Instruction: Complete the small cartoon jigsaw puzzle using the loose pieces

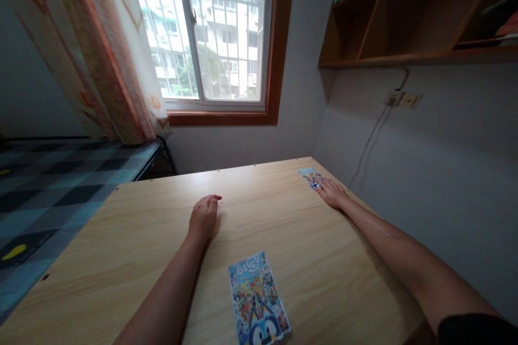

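My right hand lies flat with its fingers spread near the table's far right corner, its fingertips over the edge of a small colourful card. On the left half of the table rests my left hand, its fingers curled together; whether anything is inside them is hidden. Closer to me, between my forearms, a larger blue picture sheet marked "BLUEY" lies face up, crowded with cartoon figures. Neither hand touches this sheet.
The light wooden table reaches towards a window. A bed with a checked cover stands at the left beneath a curtain. Wooden shelves and a wall socket are at the right.
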The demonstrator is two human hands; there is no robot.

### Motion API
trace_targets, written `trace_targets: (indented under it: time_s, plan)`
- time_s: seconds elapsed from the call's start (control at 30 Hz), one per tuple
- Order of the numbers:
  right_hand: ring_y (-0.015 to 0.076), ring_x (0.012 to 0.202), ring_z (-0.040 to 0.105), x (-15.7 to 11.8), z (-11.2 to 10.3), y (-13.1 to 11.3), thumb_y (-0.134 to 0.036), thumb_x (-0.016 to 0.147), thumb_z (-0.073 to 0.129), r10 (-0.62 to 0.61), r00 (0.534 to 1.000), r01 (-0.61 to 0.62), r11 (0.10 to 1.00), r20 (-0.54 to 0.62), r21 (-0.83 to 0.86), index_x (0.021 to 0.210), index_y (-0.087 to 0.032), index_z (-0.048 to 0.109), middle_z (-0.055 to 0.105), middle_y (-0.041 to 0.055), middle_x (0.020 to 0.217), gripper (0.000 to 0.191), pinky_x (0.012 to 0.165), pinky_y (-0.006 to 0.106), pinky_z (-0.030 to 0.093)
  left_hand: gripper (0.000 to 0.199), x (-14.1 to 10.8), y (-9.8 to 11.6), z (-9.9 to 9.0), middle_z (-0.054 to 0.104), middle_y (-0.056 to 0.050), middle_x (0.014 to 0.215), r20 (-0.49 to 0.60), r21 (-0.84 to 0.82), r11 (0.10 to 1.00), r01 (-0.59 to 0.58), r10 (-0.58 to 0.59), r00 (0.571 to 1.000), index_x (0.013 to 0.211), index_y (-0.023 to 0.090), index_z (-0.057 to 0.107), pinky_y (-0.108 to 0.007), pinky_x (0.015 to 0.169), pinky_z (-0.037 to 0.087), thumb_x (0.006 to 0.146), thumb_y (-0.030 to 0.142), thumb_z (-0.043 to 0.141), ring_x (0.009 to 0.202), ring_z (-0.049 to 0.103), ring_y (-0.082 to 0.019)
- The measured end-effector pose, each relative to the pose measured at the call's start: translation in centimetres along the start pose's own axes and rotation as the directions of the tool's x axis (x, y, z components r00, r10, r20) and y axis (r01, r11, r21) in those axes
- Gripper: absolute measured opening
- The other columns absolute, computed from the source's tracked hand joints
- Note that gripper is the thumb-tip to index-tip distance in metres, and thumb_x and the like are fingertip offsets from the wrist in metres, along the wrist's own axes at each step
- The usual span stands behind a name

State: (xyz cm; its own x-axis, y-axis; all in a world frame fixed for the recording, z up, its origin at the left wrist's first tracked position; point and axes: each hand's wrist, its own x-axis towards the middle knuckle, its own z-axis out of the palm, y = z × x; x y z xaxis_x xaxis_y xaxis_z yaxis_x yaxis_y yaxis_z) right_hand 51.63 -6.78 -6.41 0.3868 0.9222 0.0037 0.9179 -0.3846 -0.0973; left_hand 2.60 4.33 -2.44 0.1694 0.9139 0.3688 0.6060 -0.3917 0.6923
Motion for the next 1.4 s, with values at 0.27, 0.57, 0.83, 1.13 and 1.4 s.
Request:
trace_targets:
  time_s: [0.27,0.57,0.83,1.13,1.4]
  plan:
    - [0.0305,0.154,0.02,3.8,-0.2,0.8,-0.059,0.101,0.021,0.025,1.0,-0.025,1.0,-0.01,0.011,0.161,-0.025,0.025,0.02,0.0083,0.169,0.069,0.122,0.058,0.017,0.046,-0.1,0.0,-0.3,0.075,-0.01,0.111,0.007,0.003,1.0,0.006,-0.006,1.0,0.096,0.02,0.073,-0.043,0.104,0.049,0.09,0.041,0.032,0.111,0.066,-0.028]
    - [0.0303,0.153,0.022,4.7,-0.5,1.1,-0.06,0.101,0.023,0.005,1.0,-0.004,1.0,-0.027,0.03,0.16,-0.028,0.029,0.022,0.0075,0.168,0.068,0.12,0.063,0.019,0.048,-0.1,-0.2,-0.2,0.074,-0.009,0.113,0.016,0.004,0.999,0.035,-0.035,0.999,0.097,0.021,0.074,-0.042,0.103,0.049,0.09,0.044,0.033,0.11,0.066,-0.028]
    - [0.0312,0.155,0.017,3.3,-0.4,0.5,-0.058,0.101,0.022,0.01,0.996,-0.009,1.0,-0.088,0.011,0.163,-0.027,0.017,0.017,0.0095,0.169,0.07,0.121,0.062,0.018,0.047,0.0,0.0,-0.3,0.075,-0.009,0.11,0.007,-0.011,0.999,0.032,-0.032,0.999,0.095,0.021,0.073,-0.04,0.1,0.05,0.09,0.044,0.033,0.108,0.067,-0.027]
    - [0.0276,0.156,0.014,-2.6,-0.5,-0.6,-0.058,0.102,0.018,-0.07,0.997,0.07,0.998,-0.015,-0.01,0.163,-0.022,0.02,0.016,0.0073,0.169,0.071,0.123,0.059,0.014,0.045,0.1,0.1,-0.3,0.075,-0.008,0.109,-0.007,0.012,1.0,0.023,-0.023,1.0,0.093,0.022,0.074,-0.04,0.099,0.051,0.09,0.042,0.034,0.109,0.067,-0.028]
    - [0.0268,0.156,0.015,-5.9,-1.0,-1.7,-0.057,0.102,0.02,-0.096,0.995,0.096,0.995,0.016,-0.008,0.162,-0.022,0.023,0.017,0.0076,0.169,0.07,0.123,0.057,0.015,0.046,0.3,0.0,-0.1,0.075,-0.01,0.109,-0.002,0.01,1.0,0.015,-0.015,1.0,0.093,0.022,0.074,-0.043,0.1,0.051,0.089,0.043,0.033,0.11,0.067,-0.029]
